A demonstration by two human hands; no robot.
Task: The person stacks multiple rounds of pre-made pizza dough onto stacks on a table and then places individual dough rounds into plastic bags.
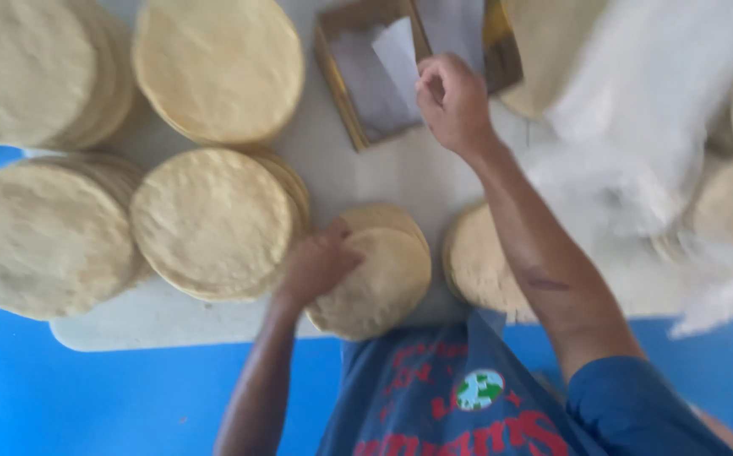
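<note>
Head view: left hand (316,266) rests with its grip spread flat on a small tortilla stack (375,274), lower centre of frame. Right hand (451,101), upper centre, has its grip pinched on a white paper sheet (400,51) above a wooden tray (341,93). Larger stacks (214,224) occupy the desk (383,173) at left.

tortilla stacks (214,224), white board (163,321), blue table (37,388)

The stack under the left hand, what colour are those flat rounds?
Pale cream-yellow, seen in the head view: the stack under the left hand.
</note>
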